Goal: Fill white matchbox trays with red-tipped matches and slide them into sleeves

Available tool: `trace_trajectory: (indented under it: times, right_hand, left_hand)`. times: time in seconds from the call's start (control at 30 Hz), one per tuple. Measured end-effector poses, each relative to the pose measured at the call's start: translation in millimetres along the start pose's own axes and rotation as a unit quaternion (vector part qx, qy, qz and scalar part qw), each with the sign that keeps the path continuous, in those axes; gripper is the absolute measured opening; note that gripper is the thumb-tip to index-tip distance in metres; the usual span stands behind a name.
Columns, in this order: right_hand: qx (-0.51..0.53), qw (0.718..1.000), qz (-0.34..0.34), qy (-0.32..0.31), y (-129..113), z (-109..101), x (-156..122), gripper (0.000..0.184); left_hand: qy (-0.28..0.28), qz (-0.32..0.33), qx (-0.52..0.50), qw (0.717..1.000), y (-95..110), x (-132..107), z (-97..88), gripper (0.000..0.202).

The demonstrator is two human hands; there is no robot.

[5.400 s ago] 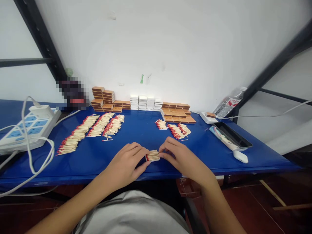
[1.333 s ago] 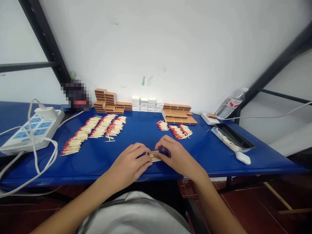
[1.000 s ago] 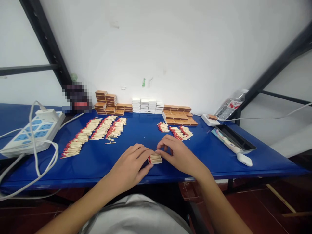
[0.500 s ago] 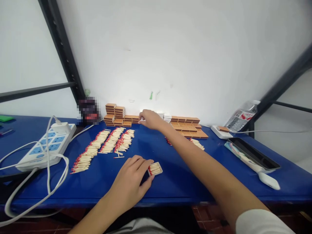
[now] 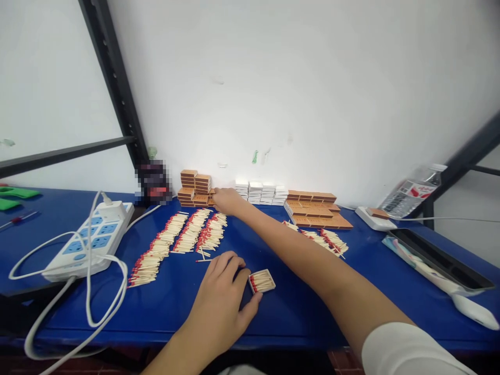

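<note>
My left hand [image 5: 226,297] is closed around the left end of a small white matchbox tray [image 5: 272,284] that rests on the table. Red-headed matches [image 5: 262,281] lie inside the tray. My right hand [image 5: 228,201] reaches to the back of the table, at the right end of the stacked orange matchbox covers [image 5: 194,197]. Its fingers are curled against these covers, and whatever they grip is hidden. White matchbox trays [image 5: 261,192] stand stacked just right of this hand. Rows of loose matches [image 5: 160,250] lie to the left.
More orange boxes [image 5: 312,211] stand in tiers at the back right, with loose matches [image 5: 324,240] in front. A white power strip [image 5: 88,237] with looped cables lies left. On the right are a plastic bottle [image 5: 414,191], a black tray [image 5: 441,258] and a white-handled item [image 5: 474,311].
My right hand has moved left along the back to the orange covers, uncovering the white trays. The view has shifted a little. My left hand stays at the filled tray.
</note>
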State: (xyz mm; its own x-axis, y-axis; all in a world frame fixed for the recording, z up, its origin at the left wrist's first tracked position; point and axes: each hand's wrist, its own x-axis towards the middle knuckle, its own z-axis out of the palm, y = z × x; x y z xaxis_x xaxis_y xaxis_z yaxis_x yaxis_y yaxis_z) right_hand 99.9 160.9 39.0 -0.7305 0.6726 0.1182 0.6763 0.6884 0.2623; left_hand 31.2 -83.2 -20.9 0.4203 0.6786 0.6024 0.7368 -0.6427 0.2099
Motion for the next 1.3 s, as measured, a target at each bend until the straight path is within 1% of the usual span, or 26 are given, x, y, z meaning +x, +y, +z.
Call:
trace_trajectory:
  times: [0.1,0.23,0.3,0.37,0.43,0.5,0.63,0.73,0.8,0.9,0.93,1.0,1.1,1.2,1.3]
  right_hand:
    - [-0.017,1.000,-0.013,0.003,-4,-2,-4,0.037]
    - [-0.036,0.999,-0.017,0.003,-5,-8,-9,0.039]
    - [-0.042,0.999,-0.012,0.002,-1,-13,-17,0.038]
    - [-0.047,0.999,-0.001,0.006,7,-19,-33,0.037]
    - [-0.051,0.999,0.014,0.007,15,-25,-60,0.034]
    - [-0.057,0.998,0.033,-0.003,20,-30,-96,0.029]
    - [-0.035,0.997,0.060,-0.021,17,-33,-174,0.022]
    - [0.029,0.997,0.068,-0.027,13,-30,-216,0.016]
    - [0.111,0.991,0.069,-0.008,16,-26,-232,0.022]
    - [0.232,0.971,0.053,0.013,24,-21,-241,0.043]
    - [0.256,0.966,0.046,0.015,26,-19,-242,0.046]
    - [0.281,0.959,0.039,0.013,28,-16,-241,0.042]
    - [0.312,0.948,0.054,-0.005,29,-15,-241,0.033]
    - [0.350,0.935,0.055,-0.018,29,-17,-245,0.035]
    - [0.391,0.920,0.020,-0.008,28,-19,-247,0.039]
  left_hand:
    - [0.008,-0.001,-0.003,1.000,1,-1,1.0,0.020]
    - [0.004,-0.005,-0.011,1.000,1,-2,0.9,0.020]
    - [0.003,-0.007,-0.010,1.000,1,-1,0.3,0.019]
    - [0.005,-0.011,-0.007,1.000,0,-1,-0.2,0.018]
    - [0.008,-0.014,-0.001,1.000,1,0,-0.3,0.017]
    - [0.014,-0.013,0.011,1.000,1,0,0.0,0.016]
    - [0.039,-0.012,0.051,0.998,3,0,1.5,0.016]
    - [0.039,-0.013,0.068,0.997,2,0,2.7,0.014]
    - [0.029,-0.013,0.069,0.997,1,1,2.4,0.014]
    - [0.016,-0.011,0.064,0.998,-2,2,-1.0,0.014]
    - [0.016,-0.010,0.061,0.998,-4,3,-2.8,0.014]
    - [0.015,-0.007,0.055,0.998,-7,4,-6.7,0.014]
    - [0.016,-0.012,0.043,0.999,-12,5,-11.0,0.017]
    - [0.028,-0.033,0.033,0.998,-15,4,-12.3,0.019]
    - [0.034,-0.056,0.017,0.998,-17,2,-12.8,0.020]
